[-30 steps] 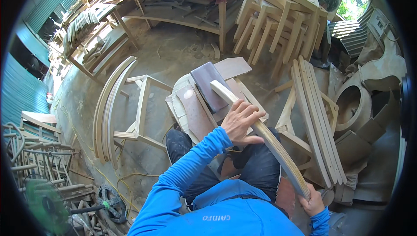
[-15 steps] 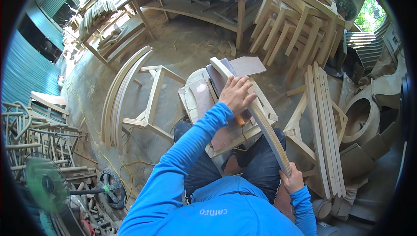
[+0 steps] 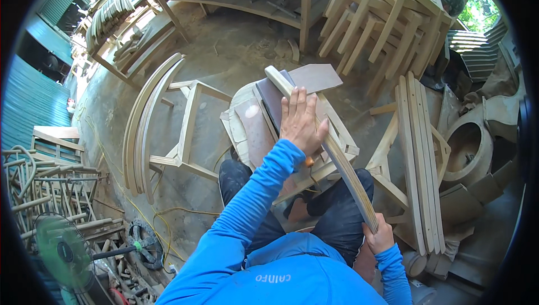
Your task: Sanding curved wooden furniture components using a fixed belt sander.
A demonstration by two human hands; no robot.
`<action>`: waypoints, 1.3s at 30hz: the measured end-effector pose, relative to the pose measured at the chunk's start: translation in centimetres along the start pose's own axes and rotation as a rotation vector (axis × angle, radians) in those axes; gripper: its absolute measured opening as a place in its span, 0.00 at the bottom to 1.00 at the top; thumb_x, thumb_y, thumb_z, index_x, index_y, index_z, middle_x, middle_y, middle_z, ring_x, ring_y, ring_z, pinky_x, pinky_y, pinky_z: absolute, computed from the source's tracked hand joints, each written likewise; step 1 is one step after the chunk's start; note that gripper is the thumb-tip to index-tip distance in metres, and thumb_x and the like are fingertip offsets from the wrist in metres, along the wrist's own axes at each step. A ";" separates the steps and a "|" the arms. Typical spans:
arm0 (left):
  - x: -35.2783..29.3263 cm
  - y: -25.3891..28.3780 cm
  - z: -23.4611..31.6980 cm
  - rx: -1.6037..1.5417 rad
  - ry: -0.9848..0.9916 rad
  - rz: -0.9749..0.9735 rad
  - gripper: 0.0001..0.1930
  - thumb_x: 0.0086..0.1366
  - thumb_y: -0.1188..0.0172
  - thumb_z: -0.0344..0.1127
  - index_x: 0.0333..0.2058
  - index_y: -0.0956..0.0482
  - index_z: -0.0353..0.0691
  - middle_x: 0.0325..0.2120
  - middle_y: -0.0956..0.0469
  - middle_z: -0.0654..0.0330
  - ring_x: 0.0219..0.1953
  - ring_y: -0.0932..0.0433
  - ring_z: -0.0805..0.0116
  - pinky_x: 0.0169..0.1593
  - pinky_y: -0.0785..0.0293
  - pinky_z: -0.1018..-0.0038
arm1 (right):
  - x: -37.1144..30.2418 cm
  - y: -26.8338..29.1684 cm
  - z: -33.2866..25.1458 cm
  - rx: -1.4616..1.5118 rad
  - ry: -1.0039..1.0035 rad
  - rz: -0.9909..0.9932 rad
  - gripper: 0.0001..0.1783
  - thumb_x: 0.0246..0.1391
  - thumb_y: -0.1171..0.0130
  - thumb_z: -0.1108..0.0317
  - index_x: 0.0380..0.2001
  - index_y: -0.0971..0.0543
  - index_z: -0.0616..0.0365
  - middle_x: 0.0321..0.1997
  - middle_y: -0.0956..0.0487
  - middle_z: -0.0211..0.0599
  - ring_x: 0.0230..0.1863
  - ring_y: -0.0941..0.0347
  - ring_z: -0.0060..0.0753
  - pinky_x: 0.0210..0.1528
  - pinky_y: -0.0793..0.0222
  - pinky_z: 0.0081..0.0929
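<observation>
- Our left hand (image 3: 304, 121) lies flat on the strip (image 3: 351, 184), below its far tip.
- Our right hand (image 3: 380, 233) is clamped around its near end.
- It slants between them.

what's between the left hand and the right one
A stretch of the curved bar runs between left hand and right hand, in the head view.

Curved strip (image 3: 357, 195): pale tan, brown lengthwise streaks. Board under it (image 3: 269, 101): dull purple-grey. Shirt (image 3: 320, 283): bright blue, pale lettering. Trousers (image 3: 238, 181): near-black. Fan (image 3: 63, 265): green. Cord (image 3: 182, 210): yellow. Corrugated wall (image 3: 42, 94): teal, ribbed.
</observation>
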State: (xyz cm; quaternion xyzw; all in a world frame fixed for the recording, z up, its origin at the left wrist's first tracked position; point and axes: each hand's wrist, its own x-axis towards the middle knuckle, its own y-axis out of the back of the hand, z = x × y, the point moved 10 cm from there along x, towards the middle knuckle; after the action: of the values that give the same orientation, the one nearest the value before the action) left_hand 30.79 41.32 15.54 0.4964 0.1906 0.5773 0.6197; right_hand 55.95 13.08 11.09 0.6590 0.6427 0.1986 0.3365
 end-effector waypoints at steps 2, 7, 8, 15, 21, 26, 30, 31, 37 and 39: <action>2.3 -0.5 -2.9 0.056 0.026 -0.018 0.38 0.66 0.46 0.53 0.67 0.35 0.31 0.72 0.45 0.36 0.77 0.52 0.41 0.77 0.62 0.46 | 2.7 -1.1 -1.6 0.004 0.011 -0.015 0.16 0.58 0.33 0.65 0.46 0.25 0.56 0.33 0.18 0.59 0.37 0.20 0.67 0.37 0.24 0.51; 8.0 -0.7 -11.3 0.075 0.063 -0.029 0.37 0.67 0.46 0.53 0.68 0.34 0.34 0.72 0.43 0.41 0.77 0.51 0.45 0.77 0.59 0.46 | 9.9 -4.1 -5.7 -0.015 0.018 -0.058 0.17 0.60 0.35 0.59 0.48 0.26 0.52 0.32 0.18 0.61 0.38 0.21 0.70 0.38 0.26 0.58; 9.2 -1.1 -13.0 0.088 0.078 -0.044 0.37 0.67 0.46 0.53 0.69 0.35 0.34 0.73 0.43 0.43 0.78 0.51 0.47 0.77 0.58 0.46 | 11.4 -4.8 -6.1 -0.020 0.019 -0.056 0.18 0.60 0.35 0.58 0.48 0.26 0.52 0.32 0.18 0.61 0.39 0.21 0.71 0.39 0.26 0.59; 13.4 -1.3 -21.4 0.167 0.195 -0.178 0.37 0.69 0.54 0.55 0.71 0.38 0.38 0.75 0.46 0.47 0.79 0.53 0.51 0.77 0.57 0.46 | 15.5 -6.9 -9.3 -0.091 0.173 -0.019 0.27 0.60 0.37 0.60 0.60 0.31 0.49 0.42 0.17 0.60 0.42 0.21 0.71 0.43 0.25 0.58; 9.5 -0.6 -15.5 0.178 0.247 -0.207 0.39 0.67 0.50 0.55 0.71 0.38 0.39 0.75 0.46 0.47 0.78 0.53 0.50 0.77 0.59 0.45 | 0.6 -2.7 0.2 -0.031 0.204 0.018 0.30 0.57 0.33 0.67 0.61 0.30 0.52 0.49 0.18 0.56 0.48 0.21 0.67 0.45 0.22 0.51; 0.5 0.8 -2.6 0.087 0.139 -0.070 0.41 0.63 0.43 0.54 0.68 0.36 0.32 0.73 0.45 0.39 0.78 0.53 0.43 0.77 0.60 0.44 | -10.9 0.6 6.8 -0.090 0.229 0.018 0.33 0.57 0.33 0.69 0.65 0.31 0.54 0.48 0.18 0.55 0.45 0.19 0.66 0.42 0.21 0.50; -2.2 1.6 1.2 0.036 0.135 -0.072 0.42 0.63 0.44 0.54 0.69 0.37 0.31 0.73 0.47 0.39 0.78 0.55 0.43 0.77 0.61 0.44 | -15.1 2.3 9.5 -0.112 0.146 0.055 0.24 0.57 0.32 0.67 0.55 0.26 0.57 0.45 0.17 0.56 0.46 0.18 0.64 0.46 0.21 0.46; -1.7 1.4 1.3 0.028 0.145 -0.097 0.42 0.63 0.44 0.55 0.69 0.38 0.31 0.73 0.47 0.39 0.78 0.56 0.44 0.77 0.61 0.44 | -15.1 1.8 11.4 -0.098 0.043 -0.026 0.28 0.60 0.35 0.64 0.62 0.29 0.57 0.52 0.19 0.58 0.54 0.22 0.63 0.52 0.23 0.45; 3.7 1.1 -7.4 0.049 0.221 -0.190 0.43 0.64 0.48 0.55 0.71 0.39 0.34 0.76 0.50 0.44 0.79 0.58 0.50 0.78 0.67 0.47 | -6.9 0.8 2.8 -0.088 0.072 0.026 0.24 0.56 0.32 0.67 0.53 0.26 0.58 0.43 0.17 0.57 0.45 0.17 0.64 0.45 0.21 0.45; 5.9 1.2 -12.0 0.018 0.269 -0.192 0.43 0.64 0.48 0.56 0.72 0.41 0.36 0.76 0.51 0.47 0.80 0.59 0.52 0.78 0.67 0.47 | -3.1 -0.3 -0.2 -0.123 0.065 -0.014 0.23 0.56 0.32 0.67 0.53 0.26 0.58 0.42 0.17 0.57 0.45 0.18 0.66 0.44 0.22 0.46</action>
State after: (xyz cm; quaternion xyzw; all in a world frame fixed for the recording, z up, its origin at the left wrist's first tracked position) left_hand 21.97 51.24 13.34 0.3998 0.3237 0.5750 0.6362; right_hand 55.28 10.02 11.53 0.6257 0.6444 0.2567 0.3568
